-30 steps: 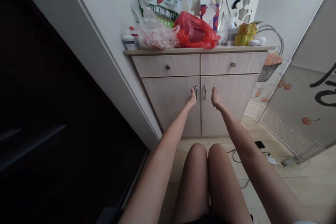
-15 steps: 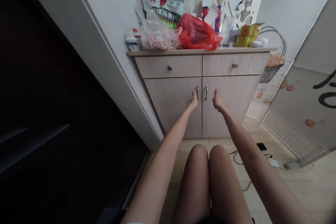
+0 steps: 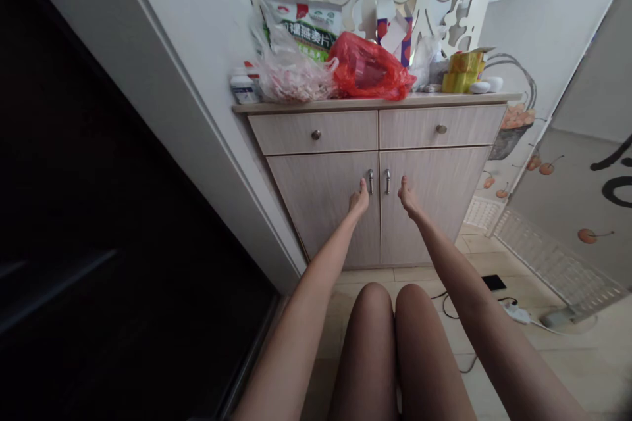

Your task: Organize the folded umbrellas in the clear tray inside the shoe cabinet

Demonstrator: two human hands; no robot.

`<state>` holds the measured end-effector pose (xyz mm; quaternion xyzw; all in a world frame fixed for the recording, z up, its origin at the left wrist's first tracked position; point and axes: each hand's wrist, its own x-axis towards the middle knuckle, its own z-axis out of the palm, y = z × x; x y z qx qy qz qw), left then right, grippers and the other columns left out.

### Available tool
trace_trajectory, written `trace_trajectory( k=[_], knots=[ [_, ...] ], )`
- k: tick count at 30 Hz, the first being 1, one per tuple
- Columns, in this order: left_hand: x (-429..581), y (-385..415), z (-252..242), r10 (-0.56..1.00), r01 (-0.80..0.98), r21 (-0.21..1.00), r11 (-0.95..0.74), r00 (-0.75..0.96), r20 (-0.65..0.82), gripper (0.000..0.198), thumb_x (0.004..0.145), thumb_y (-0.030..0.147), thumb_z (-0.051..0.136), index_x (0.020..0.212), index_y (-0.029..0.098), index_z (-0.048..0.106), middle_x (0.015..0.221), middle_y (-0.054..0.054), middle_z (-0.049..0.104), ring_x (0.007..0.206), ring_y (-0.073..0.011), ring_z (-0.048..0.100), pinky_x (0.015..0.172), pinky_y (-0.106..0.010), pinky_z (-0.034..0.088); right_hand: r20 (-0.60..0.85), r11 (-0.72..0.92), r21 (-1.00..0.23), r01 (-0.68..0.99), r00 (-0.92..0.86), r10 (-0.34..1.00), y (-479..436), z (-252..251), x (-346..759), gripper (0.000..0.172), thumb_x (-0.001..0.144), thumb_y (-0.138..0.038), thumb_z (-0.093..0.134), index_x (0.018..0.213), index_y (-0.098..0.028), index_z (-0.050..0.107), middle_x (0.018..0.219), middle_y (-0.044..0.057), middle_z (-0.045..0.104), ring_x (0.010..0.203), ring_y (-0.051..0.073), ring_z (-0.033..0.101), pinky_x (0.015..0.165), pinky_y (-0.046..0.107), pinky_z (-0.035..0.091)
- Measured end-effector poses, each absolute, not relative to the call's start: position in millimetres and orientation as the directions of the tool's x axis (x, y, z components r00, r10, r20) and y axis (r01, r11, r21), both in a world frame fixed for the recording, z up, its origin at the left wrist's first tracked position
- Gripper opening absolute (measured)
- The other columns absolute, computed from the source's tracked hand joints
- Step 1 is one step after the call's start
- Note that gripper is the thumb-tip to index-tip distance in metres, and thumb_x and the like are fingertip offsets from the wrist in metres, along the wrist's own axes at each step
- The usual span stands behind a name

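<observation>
Both arms reach forward over the knees toward a pale wood-grain cabinet. My left hand is closed with its thumb pointing up, just left of the left door handle. My right hand is likewise closed, thumb raised, a little right of the right door handle. Neither hand grips a handle, and nothing shows in either one. The folded fingers are partly hidden behind the hands. Both cabinet doors are closed, and so are the two drawers with round knobs above them.
On the cabinet top stand a red plastic bag, a clear bag, a printed food pouch, a white bottle and yellow packs. A power strip, cables and a black flat object lie on the floor, right.
The view has tilted slightly, so the cabinet and its contents appear a little lower. My hands keep nearly the same pose beside the handles.
</observation>
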<state>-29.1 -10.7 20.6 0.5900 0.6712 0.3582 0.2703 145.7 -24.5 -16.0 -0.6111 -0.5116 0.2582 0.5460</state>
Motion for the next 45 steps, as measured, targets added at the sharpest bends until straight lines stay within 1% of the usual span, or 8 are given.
trace_trajectory(
  k=[5, 11, 18, 24, 30, 35, 39, 45],
  knots=[
    [-31, -7, 12, 0.937, 0.612, 0.777, -0.148, -0.165, 0.308, 0.028, 0.098, 0.025, 0.038, 0.112, 0.018, 0.062, 0.115, -0.015, 0.069, 0.112, -0.0231, 0.064, 0.094, -0.033, 0.046, 0.497, 0.307, -0.823, 0.478, 0.343, 0.797, -15, -26, 146, 0.052, 0.089, -0.065, 0.038, 0.092, -0.019, 0.063, 0.094, 0.012, 0.065, 0.088, 0.025, 0.061, 0.085, 0.04, 0.048],
    [-5, 17, 1, 0.921, 0.613, 0.749, -0.252, -0.085, 0.38, 0.033, 0.092, 0.02, 0.053, 0.125, 0.016, 0.053, 0.128, -0.016, 0.063, 0.119, -0.0221, 0.061, 0.099, -0.032, 0.045, 0.529, 0.324, -0.789, 0.522, 0.309, 0.79, 8, -26, 122, 0.041, 0.091, -0.049, 0.043, 0.109, -0.018, 0.063, 0.111, 0.016, 0.066, 0.1, 0.027, 0.062, 0.089, 0.039, 0.048],
    [1, 33, -5, 0.944, 0.651, 0.724, -0.227, -0.038, 0.329, 0.027, 0.1, 0.024, 0.038, 0.108, 0.015, 0.062, 0.105, -0.016, 0.072, 0.101, -0.0239, 0.069, 0.087, -0.033, 0.049, 0.46, 0.259, -0.804, 0.535, 0.284, 0.841, 21, -25, 113, 0.032, 0.094, -0.044, 0.045, 0.092, -0.019, 0.064, 0.09, 0.012, 0.07, 0.084, 0.025, 0.065, 0.08, 0.036, 0.048],
    [-13, 0, -8, 0.939, 0.676, 0.7, -0.232, -0.032, 0.342, 0.028, 0.1, 0.025, 0.038, 0.1, 0.016, 0.064, 0.102, -0.015, 0.073, 0.096, -0.0223, 0.069, 0.086, -0.032, 0.047, 0.431, 0.22, -0.804, 0.552, 0.285, 0.856, -11, -23, 114, 0.031, 0.096, -0.04, 0.044, 0.093, -0.019, 0.065, 0.093, 0.012, 0.071, 0.087, 0.024, 0.065, 0.079, 0.033, 0.046],
    [-53, -67, -26, 0.865, 0.633, 0.68, -0.369, -0.034, 0.501, 0.026, 0.098, 0.027, 0.041, 0.087, 0.019, 0.063, 0.088, -0.011, 0.074, 0.085, -0.0197, 0.069, 0.083, -0.029, 0.048, 0.481, 0.212, -0.732, 0.648, 0.269, 0.834, -97, -32, 131, 0.034, 0.097, -0.044, 0.04, 0.09, -0.021, 0.064, 0.091, 0.009, 0.073, 0.078, 0.023, 0.065, 0.072, 0.031, 0.044],
    [-111, -131, -48, 0.755, 0.57, 0.702, -0.427, -0.203, 0.624, 0.032, 0.095, 0.043, 0.044, 0.088, 0.02, 0.065, 0.079, -0.009, 0.073, 0.076, -0.0198, 0.07, 0.076, -0.029, 0.052, 0.519, 0.175, -0.732, 0.658, 0.374, 0.768, -185, -52, 168, 0.045, 0.095, -0.058, 0.039, 0.093, -0.021, 0.064, 0.078, 0.008, 0.072, 0.057, 0.019, 0.058, 0.06, 0.03, 0.042],
    [-158, -170, -57, 0.656, 0.552, 0.734, -0.395, -0.39, 0.646, 0.034, 0.09, 0.049, 0.049, 0.088, 0.019, 0.065, 0.074, -0.008, 0.071, 0.067, -0.0205, 0.069, 0.066, -0.03, 0.053, 0.51, 0.132, -0.771, 0.623, 0.48, 0.714, -242, -59, 207, 0.054, 0.093, -0.066, 0.039, 0.094, -0.02, 0.065, 0.078, 0.008, 0.071, 0.063, 0.02, 0.063, 0.06, 0.03, 0.045],
    [-248, -190, -65, 0.454, 0.602, 0.748, -0.28, -0.603, 0.656, 0.027, 0.079, 0.046, 0.054, 0.081, 0.02, 0.062, 0.067, -0.006, 0.067, 0.06, -0.0212, 0.065, 0.056, -0.031, 0.052, 0.544, 0.013, -0.743, 0.669, 0.592, 0.595, -295, -58, 257, 0.06, 0.088, -0.075, 0.037, 0.071, -0.022, 0.058, 0.061, 0.005, 0.062, 0.055, 0.019, 0.056, 0.052, 0.03, 0.04]
  ],
)
